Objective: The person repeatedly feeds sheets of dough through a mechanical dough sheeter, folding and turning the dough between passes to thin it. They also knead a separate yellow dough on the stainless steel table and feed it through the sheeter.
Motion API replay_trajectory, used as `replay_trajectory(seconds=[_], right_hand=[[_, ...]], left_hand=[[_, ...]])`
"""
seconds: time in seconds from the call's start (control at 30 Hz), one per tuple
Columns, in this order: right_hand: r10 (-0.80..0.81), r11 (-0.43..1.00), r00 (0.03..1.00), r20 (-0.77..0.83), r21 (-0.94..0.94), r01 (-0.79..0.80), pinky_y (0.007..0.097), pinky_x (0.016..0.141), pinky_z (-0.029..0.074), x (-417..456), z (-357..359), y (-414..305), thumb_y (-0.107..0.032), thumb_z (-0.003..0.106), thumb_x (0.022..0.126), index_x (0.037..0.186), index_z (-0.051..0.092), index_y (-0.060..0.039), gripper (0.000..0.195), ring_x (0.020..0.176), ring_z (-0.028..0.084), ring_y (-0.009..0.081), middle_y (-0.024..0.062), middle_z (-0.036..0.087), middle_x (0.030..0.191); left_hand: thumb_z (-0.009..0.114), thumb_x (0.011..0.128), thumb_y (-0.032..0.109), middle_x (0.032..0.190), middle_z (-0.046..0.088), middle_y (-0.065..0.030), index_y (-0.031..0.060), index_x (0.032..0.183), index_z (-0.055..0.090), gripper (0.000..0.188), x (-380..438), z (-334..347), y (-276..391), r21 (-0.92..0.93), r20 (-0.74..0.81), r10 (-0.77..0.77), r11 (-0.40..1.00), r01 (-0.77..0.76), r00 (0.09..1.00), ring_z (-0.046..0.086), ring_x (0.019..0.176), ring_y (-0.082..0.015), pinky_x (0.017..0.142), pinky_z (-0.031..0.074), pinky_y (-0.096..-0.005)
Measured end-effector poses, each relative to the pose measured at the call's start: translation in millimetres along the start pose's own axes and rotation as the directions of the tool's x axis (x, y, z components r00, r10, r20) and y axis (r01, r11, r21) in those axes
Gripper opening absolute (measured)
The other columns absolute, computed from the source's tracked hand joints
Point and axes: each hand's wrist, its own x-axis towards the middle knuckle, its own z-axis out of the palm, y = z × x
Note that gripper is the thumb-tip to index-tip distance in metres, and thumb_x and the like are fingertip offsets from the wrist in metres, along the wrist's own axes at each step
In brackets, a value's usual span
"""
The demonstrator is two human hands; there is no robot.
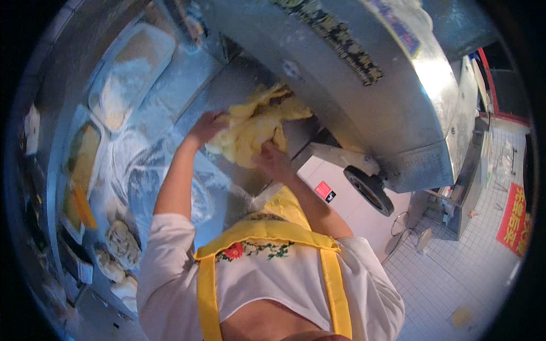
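Observation:
A heap of soft yellow sheets, perhaps dough or flatbread (251,132), lies folded and rumpled on a dark metal surface (239,174) in front of me. My left hand (212,126) is at the heap's left edge, its fingertips touching or very near it. At the lower right edge of the heap, my right hand (273,158) has its fingers bent against the yellow material; blur hides whether they grip it. A yellow apron (264,230) covers my front below the hands.
A large metal machine or hood (362,98) slopes over the right side. To the left are a tray of white powder (128,64), a tray with yellowish contents (81,166), a clear plastic sheet (149,179) and pale lumps resembling dough (122,244). A black wheel (369,190) sticks out at lower right.

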Motion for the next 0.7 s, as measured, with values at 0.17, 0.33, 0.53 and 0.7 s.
replay_trajectory(seconds=[0.17, 0.33, 0.53, 0.7], right_hand=[[0.045, 0.996, 0.758, -0.651, 0.085, 0.014, 0.0321, 0.078, 0.043, 6.2, -56.0, -42.0, -0.02, 0.052, 0.081, 0.088, 0.059, -0.0015, 0.021, 0.083, 0.057, 0.024, 0.0116, 0.061, 0.089], [0.082, 0.996, 0.497, -0.864, 0.081, -0.023, 0.0322, 0.08, 0.042, 81.8, -96.1, 28.7, -0.019, 0.052, 0.081, 0.091, 0.057, -0.0014, 0.021, 0.086, 0.056, 0.0239, 0.0113, 0.059, 0.092], [0.157, 0.982, 0.477, -0.865, 0.084, -0.172, 0.0322, 0.081, 0.041, 118.5, -110.2, 47.3, -0.019, 0.053, 0.081, 0.094, 0.055, -0.0014, 0.023, 0.089, 0.054, 0.0237, 0.0109, 0.057, 0.096], [0.156, 0.972, 0.484, -0.861, 0.046, -0.231, 0.0323, 0.083, 0.04, 137.8, -100.9, 40.5, -0.019, 0.053, 0.081, 0.097, 0.053, -0.0014, 0.024, 0.092, 0.052, 0.0236, 0.0106, 0.055, 0.1]], left_hand=[[0.063, 0.072, 0.025, 0.13, 0.03, -0.0178, 0.0046, 0.124, 0.037, 0.062, 12.2, 22.1, 68.9, 0.577, -0.25, 0.527, 0.755, -0.313, 0.812, 0.035, 0.115, -0.0334, 0.096, 0.031, -0.0373], [0.062, 0.073, 0.024, 0.127, 0.035, -0.0161, 0.0046, 0.123, 0.038, 0.06, 140.5, 55.1, 95.8, 0.528, -0.38, 0.545, 0.791, -0.309, 0.748, 0.038, 0.112, -0.0305, 0.095, 0.032, -0.0364], [0.062, 0.073, 0.023, 0.124, 0.037, -0.0148, 0.0046, 0.122, 0.039, 0.057, 209.2, 77.7, 118.5, 0.449, -0.334, 0.39, 0.867, -0.219, 0.858, 0.039, 0.11, -0.0285, 0.093, 0.033, -0.0357], [0.061, 0.073, 0.023, 0.122, 0.039, -0.0138, 0.0046, 0.121, 0.04, 0.056, 208.6, 75.1, 120.3, 0.393, -0.323, 0.363, 0.892, -0.226, 0.874, 0.041, 0.109, -0.0269, 0.092, 0.034, -0.0351]])
